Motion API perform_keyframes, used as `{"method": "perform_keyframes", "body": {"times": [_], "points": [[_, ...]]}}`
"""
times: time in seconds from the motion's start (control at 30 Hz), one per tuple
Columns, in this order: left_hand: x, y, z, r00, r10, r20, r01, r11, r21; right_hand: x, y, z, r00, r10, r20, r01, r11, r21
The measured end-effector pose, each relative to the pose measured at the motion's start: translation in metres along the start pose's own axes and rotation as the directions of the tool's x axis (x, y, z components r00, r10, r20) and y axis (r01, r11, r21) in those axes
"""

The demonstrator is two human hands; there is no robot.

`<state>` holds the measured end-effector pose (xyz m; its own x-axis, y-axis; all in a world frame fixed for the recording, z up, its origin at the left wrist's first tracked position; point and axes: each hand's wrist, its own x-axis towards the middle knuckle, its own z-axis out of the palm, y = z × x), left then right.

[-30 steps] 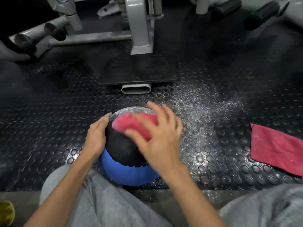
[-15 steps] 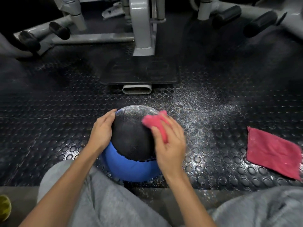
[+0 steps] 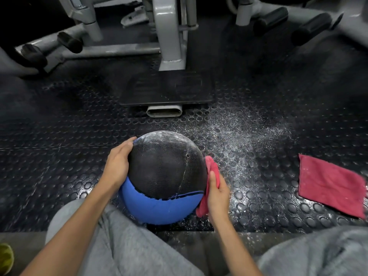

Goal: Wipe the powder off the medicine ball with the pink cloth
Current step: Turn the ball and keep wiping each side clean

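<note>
Right hand (image 3: 218, 194) grips the pink cloth (image 3: 212, 166) (thumb over it), pressing it against the medicine ball (image 3: 165, 172) between both hands; left hand (image 3: 117, 166) rests straight-fingered opposite, powder (image 3: 159, 137) beyond the fingertips

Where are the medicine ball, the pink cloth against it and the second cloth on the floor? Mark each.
medicine ball (image 3: 165, 168), head view, black upper panel.
pink cloth (image 3: 211, 163), head view, bunched top fold.
second cloth (image 3: 330, 184), head view, middle of its flat face.
</note>
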<state>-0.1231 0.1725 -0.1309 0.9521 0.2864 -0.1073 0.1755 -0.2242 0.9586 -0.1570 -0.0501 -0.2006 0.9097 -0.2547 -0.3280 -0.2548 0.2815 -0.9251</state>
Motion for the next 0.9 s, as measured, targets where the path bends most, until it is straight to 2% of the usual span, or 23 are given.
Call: {"method": "perform_keyframes", "body": {"times": [0.03, 0.1, 0.13, 0.2, 0.23, 0.27, 0.33, 0.37, 0.4, 0.43, 0.47, 0.5, 0.53, 0.57, 0.63, 0.7, 0.73, 0.8, 0.87, 0.9], "points": [[0.000, 0.001, 0.000, 1.000, -0.008, 0.005, 0.008, 1.000, -0.003, -0.001, -0.007, 0.003, 0.998, -0.059, -0.020, 0.058, 0.998, -0.018], [0.000, 0.000, -0.002, 1.000, -0.019, -0.002, 0.019, 1.000, 0.001, -0.008, -0.028, 0.014, 0.962, -0.271, 0.029, 0.273, 0.958, -0.092], [0.000, 0.000, -0.003, 1.000, -0.025, -0.019, 0.024, 1.000, -0.004, -0.013, -0.038, 0.021, 0.911, -0.398, 0.108, 0.410, 0.903, -0.126], [-0.001, -0.002, -0.003, 0.998, -0.028, -0.049, 0.026, 0.999, -0.040, -0.020, -0.051, 0.036, 0.727, -0.620, 0.296, 0.685, 0.686, -0.245], [-0.001, -0.003, -0.002, 0.998, -0.032, -0.054, 0.029, 0.998, -0.056, -0.020, -0.052, 0.042, 0.645, -0.680, 0.350, 0.765, 0.570, -0.301], [-0.002, -0.002, -0.002, 0.997, -0.041, -0.061, 0.037, 0.997, -0.067, -0.018, -0.050, 0.045, 0.605, -0.707, 0.365, 0.795, 0.512, -0.326], [-0.003, -0.002, -0.003, 0.998, -0.046, -0.053, 0.042, 0.997, -0.071, -0.009, -0.042, 0.042, 0.627, -0.713, 0.313, 0.779, 0.566, -0.271], [-0.002, -0.003, -0.004, 0.998, -0.050, -0.038, 0.048, 0.997, -0.063, -0.005, -0.036, 0.037, 0.675, -0.690, 0.260, 0.737, 0.638, -0.222], [-0.001, -0.003, -0.006, 0.998, -0.058, -0.026, 0.056, 0.997, -0.049, -0.003, -0.030, 0.030, 0.760, -0.625, 0.179, 0.650, 0.736, -0.188], [-0.001, -0.002, -0.006, 0.998, -0.059, -0.015, 0.058, 0.998, -0.038, 0.000, -0.022, 0.021, 0.862, -0.497, 0.096, 0.506, 0.848, -0.157], [-0.001, -0.001, -0.007, 0.998, -0.060, -0.015, 0.060, 0.998, -0.025, 0.001, -0.015, 0.014, 0.951, -0.306, 0.039, 0.309, 0.944, -0.115], [-0.001, -0.001, -0.008, 0.998, -0.062, -0.018, 0.062, 0.998, -0.019, 0.001, -0.006, 0.008, 0.995, -0.092, 0.023, 0.094, 0.994, -0.058], [-0.001, 0.001, -0.007, 0.997, -0.071, -0.028, 0.070, 0.997, -0.014, 0.001, 0.001, 0.005, 0.997, 0.067, 0.029, -0.067, 0.998, 0.014], [-0.001, 0.000, -0.006, 0.997, -0.069, -0.028, 0.069, 0.998, -0.007, 0.000, 0.005, 0.004, 0.989, 0.146, 0.025, -0.147, 0.986, 0.074], [-0.001, 0.002, -0.005, 0.998, -0.059, -0.029, 0.060, 0.998, 0.007, -0.002, -0.003, 0.008, 0.994, 0.102, -0.026, -0.099, 0.990, 0.097], [-0.003, 0.000, -0.005, 0.996, -0.067, -0.052, 0.068, 0.997, 0.019, -0.008, -0.022, 0.019, 0.994, -0.105, -0.024, 0.104, 0.994, -0.013], [-0.003, 0.000, -0.006, 0.995, -0.069, -0.065, 0.071, 0.997, 0.024, -0.012, -0.032, 0.025, 0.971, -0.236, 0.033, 0.238, 0.965, -0.106], [-0.002, -0.001, -0.007, 0.994, -0.081, -0.073, 0.084, 0.996, 0.035, -0.014, -0.047, 0.035, 0.878, -0.433, 0.204, 0.476, 0.835, -0.277], [-0.001, 0.001, -0.005, 0.994, -0.093, -0.057, 0.095, 0.994, 0.046, -0.008, -0.053, 0.041, 0.796, -0.516, 0.315, 0.601, 0.734, -0.316], [-0.001, 0.003, -0.005, 0.995, -0.093, -0.049, 0.095, 0.994, 0.048, -0.003, -0.052, 0.040, 0.793, -0.517, 0.322, 0.605, 0.733, -0.311]]}}
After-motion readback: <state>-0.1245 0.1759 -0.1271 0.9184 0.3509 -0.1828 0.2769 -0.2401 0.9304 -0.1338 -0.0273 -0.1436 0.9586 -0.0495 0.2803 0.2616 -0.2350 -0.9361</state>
